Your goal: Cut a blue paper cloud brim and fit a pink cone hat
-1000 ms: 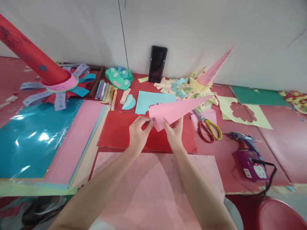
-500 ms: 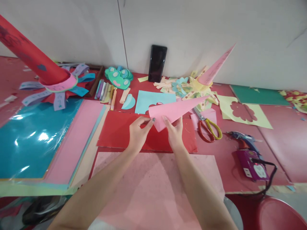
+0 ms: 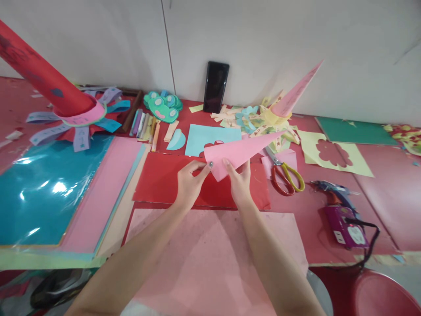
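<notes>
A pink paper cone [image 3: 235, 151], its point toward the upper right, is held above a red sheet [image 3: 164, 180]. My left hand [image 3: 192, 180] pinches the edge at the cone's wide end between thumb and fingers. Closer to the middle, my right hand [image 3: 240, 177] grips the cone with the thumb on its near face; the other fingers are partly hidden beneath. A pointed flap of the paper hangs down between both hands. Behind the cone lies a light blue sheet [image 3: 205, 134] with a cut-out partly covered by it.
Scissors [image 3: 286, 175] lie right of my hands, with a glue gun [image 3: 337, 193] and a purple power box [image 3: 345, 228] farther right. A phone [image 3: 216, 87] leans on the wall. A red cone [image 3: 42, 74] stands left, above a stack of coloured sheets [image 3: 98, 193].
The cone's wide end and tip have shifted very slightly, and my right thumb sits a little farther right on the paper. Both hands keep their hold.
</notes>
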Available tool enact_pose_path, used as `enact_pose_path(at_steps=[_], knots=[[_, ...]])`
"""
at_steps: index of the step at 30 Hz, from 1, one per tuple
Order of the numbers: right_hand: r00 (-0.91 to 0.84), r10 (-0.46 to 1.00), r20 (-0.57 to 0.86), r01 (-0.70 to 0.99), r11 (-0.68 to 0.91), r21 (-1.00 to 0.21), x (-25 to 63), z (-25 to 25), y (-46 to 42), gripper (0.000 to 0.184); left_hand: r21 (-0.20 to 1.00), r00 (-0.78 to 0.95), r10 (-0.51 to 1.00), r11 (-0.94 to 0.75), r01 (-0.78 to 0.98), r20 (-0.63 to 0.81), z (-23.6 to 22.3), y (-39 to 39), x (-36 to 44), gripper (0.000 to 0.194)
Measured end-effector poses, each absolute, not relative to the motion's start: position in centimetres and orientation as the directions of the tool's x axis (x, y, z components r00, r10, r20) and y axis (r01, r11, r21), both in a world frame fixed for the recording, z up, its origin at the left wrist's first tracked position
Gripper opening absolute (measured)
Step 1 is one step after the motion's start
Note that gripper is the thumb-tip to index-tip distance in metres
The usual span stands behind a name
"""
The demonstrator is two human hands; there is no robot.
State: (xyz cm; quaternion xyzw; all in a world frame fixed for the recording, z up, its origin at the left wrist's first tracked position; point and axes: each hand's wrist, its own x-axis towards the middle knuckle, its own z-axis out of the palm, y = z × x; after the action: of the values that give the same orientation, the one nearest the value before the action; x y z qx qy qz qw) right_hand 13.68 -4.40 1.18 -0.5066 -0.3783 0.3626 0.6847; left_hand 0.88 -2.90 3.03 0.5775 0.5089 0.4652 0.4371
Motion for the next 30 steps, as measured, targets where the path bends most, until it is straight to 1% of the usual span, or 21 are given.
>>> enact_pose_path(at_steps=[8,14,18,23,30], knots=[[0.438,0.891,0.123,-0.155,0.21,-0.965,13.63,1.14,-4.35,0.055,0.975,0.049,0.993,-0.115,0.188,0.108,3.05,-2.85,0.92,0.024],[0.351,0.917,0.188,-0.146,0.252,-0.957,13.55,1.29,-4.23,0.065,0.966,0.001,0.99,-0.135,0.221,0.138,2.81,-2.61,0.74,0.02],[0.34,0.922,0.184,-0.095,0.229,-0.969,13.45,0.96,-4.4,0.072,0.971,-0.04,0.995,-0.084,0.222,0.095,2.85,-2.5,0.71,0.016],[0.266,0.935,0.233,-0.059,0.257,-0.965,13.29,0.85,-4.49,0.085,0.978,-0.049,0.998,-0.019,0.207,0.03,3.04,-2.46,0.71,0.024],[0.247,0.932,0.266,-0.021,0.279,-0.96,13.14,0.99,-4.46,0.094,0.979,-0.036,0.999,0.047,0.198,-0.041,2.92,-2.35,0.7,0.028]])
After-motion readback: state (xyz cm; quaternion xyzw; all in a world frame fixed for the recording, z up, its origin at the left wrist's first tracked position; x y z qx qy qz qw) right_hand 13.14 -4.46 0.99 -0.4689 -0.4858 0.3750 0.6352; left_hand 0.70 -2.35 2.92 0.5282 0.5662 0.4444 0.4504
